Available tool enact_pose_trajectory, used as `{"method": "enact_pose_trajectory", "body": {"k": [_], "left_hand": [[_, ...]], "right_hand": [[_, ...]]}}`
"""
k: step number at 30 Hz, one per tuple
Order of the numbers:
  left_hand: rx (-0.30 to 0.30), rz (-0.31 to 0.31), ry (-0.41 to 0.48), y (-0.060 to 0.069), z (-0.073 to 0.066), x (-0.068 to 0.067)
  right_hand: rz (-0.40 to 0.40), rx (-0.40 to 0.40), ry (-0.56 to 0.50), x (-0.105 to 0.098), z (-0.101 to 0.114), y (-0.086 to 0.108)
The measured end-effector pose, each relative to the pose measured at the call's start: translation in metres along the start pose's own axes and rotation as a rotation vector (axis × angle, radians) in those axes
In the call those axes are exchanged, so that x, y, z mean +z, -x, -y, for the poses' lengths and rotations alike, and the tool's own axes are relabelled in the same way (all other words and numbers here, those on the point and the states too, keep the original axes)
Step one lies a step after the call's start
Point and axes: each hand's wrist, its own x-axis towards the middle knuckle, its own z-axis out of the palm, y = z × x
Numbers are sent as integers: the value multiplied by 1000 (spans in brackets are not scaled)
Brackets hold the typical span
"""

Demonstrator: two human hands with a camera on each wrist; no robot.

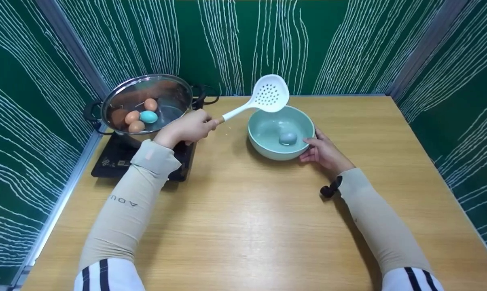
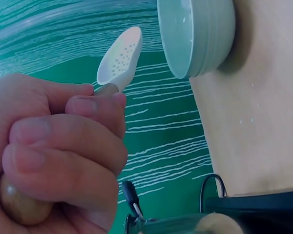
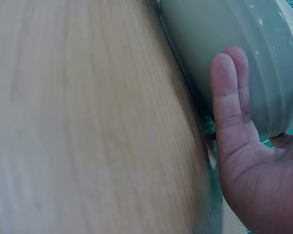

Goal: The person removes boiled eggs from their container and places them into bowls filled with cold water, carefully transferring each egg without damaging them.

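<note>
My left hand point(image 1: 193, 127) grips the wooden handle end of a white skimmer point(image 1: 269, 93). The perforated head hangs in the air above the far rim of a pale green bowl point(image 1: 263, 151) and has nothing on it. Inside the bowl lies one pale blue egg point(image 1: 288, 138). My right hand point(image 1: 326, 151) holds the bowl's right side, thumb over the rim; in the right wrist view straight fingers point(image 3: 227, 102) lie against its outer wall. Left of the bowl, a steel pot point(image 1: 178, 83) contains several brown eggs point(image 1: 150, 104) and a turquoise egg point(image 1: 148, 117).
The pot, with black side handles point(image 1: 90, 111), stands on a black cooktop point(image 1: 110, 161) at the table's left. Green patterned panels point(image 1: 243, 48) enclose the wooden table point(image 1: 251, 226) at the back and sides. A small black object point(image 1: 329, 190) is by my right wrist.
</note>
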Motion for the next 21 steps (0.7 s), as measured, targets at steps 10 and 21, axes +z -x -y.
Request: {"method": "enact_pose_trajectory", "body": {"k": [10,21], "left_hand": [[-36,-38,61,15,12,-22],[1,-42,214,33,28,-38]], "right_hand": [[-9,-6,4,0,-1,0],[-18,12,13,1,-1,0]]}}
